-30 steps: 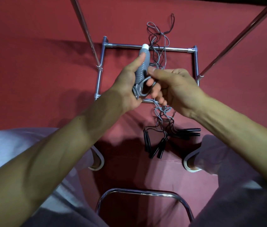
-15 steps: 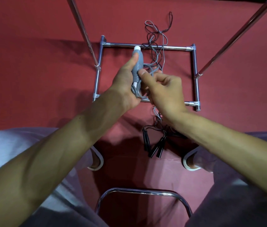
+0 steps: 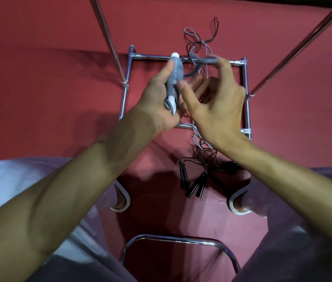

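— Why does our left hand [image 3: 157, 98] hold the grey handle [image 3: 174, 78] upright like that?
— Our fingers wrap its ribbed body with the thumb laid along the side. That steadies it as a spool and leaves the shaft free for wraps.
— And our right hand [image 3: 216, 102]?
— It is half curled and a little blurred. Its raised fingertips pinch a loop of the grey cord [image 3: 203, 60] just past the handle's white tip, and lifting it high there keeps the loop taut, we judge.
— Where does the cord go from there?
— It falls between our hands to the tangle [image 3: 199, 143] on the red floor [image 3: 38, 78], across the metal frame [image 3: 245, 94]. The black handles [image 3: 193, 182] lie nearer us, between our feet, well apart from the winding.
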### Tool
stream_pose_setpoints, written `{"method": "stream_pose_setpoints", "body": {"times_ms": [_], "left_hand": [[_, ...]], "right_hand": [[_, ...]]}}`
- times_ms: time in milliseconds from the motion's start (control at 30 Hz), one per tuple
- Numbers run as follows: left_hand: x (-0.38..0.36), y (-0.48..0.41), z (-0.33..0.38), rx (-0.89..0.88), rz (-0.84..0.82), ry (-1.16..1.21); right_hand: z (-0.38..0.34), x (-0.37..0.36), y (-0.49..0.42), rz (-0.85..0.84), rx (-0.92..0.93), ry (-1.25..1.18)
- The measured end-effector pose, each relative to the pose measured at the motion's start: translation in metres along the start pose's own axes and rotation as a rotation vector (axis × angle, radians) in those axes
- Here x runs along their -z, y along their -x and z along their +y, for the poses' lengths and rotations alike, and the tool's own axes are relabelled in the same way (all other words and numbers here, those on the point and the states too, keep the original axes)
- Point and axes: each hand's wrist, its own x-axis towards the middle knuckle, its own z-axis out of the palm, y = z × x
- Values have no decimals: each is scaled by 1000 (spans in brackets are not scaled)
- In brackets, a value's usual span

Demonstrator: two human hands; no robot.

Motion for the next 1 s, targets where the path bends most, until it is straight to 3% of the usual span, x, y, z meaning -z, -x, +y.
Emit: {"method": "stream_pose_setpoints", "body": {"times_ms": [133, 400, 467, 600, 733, 867, 1000], "left_hand": [[0, 6, 7, -34, 3, -35], [-4, 12, 3, -93, -56, -94], [-4, 12, 4, -114, -53, -115], [-7, 13, 2, -97, -54, -153], [-8, 14, -1, -31, -102, -137], [-2, 8, 0, 7, -176, -98], [-3, 7, 2, 15, -146, -152]], "right_hand": [[6, 5, -4, -49, 113, -15], [7, 32, -34, 37, 186, 57], [5, 40, -41, -82, 176, -22], [0, 41, -41, -582, 86, -234], [1, 42, -37, -764, 7, -272], [-2, 40, -34, -776, -22, -404], [-3, 28, -24, -595, -114, -515]]}}
